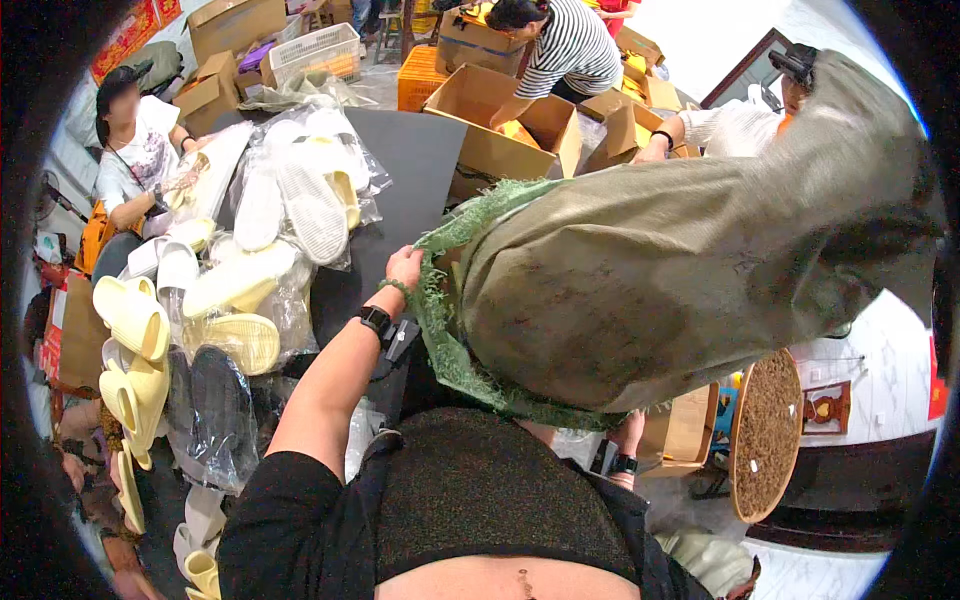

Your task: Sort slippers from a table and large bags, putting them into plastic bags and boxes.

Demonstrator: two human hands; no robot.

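A large olive-green woven sack (640, 270) is raised in front of me, its closed end stretching to the upper right. My left hand (404, 268) grips the frayed green rim at the left side of the mouth. At the lower edge of that mouth, my right hand (628, 432) holds the rim, with its fingers partly hidden by the sack. To the left of my left arm lie pale yellow slippers (240, 280), white slippers (315, 200) in clear bags, and dark slippers (215, 410) in clear plastic. The inside of the sack is mostly hidden.
A dark table (410, 150) carries the slippers. Beyond it, a person in stripes (570, 50) bends over a cardboard box (500, 110). Another person (140, 150) stands at far left; a third is partly behind the sack. A round woven tray (767, 435) stands at right.
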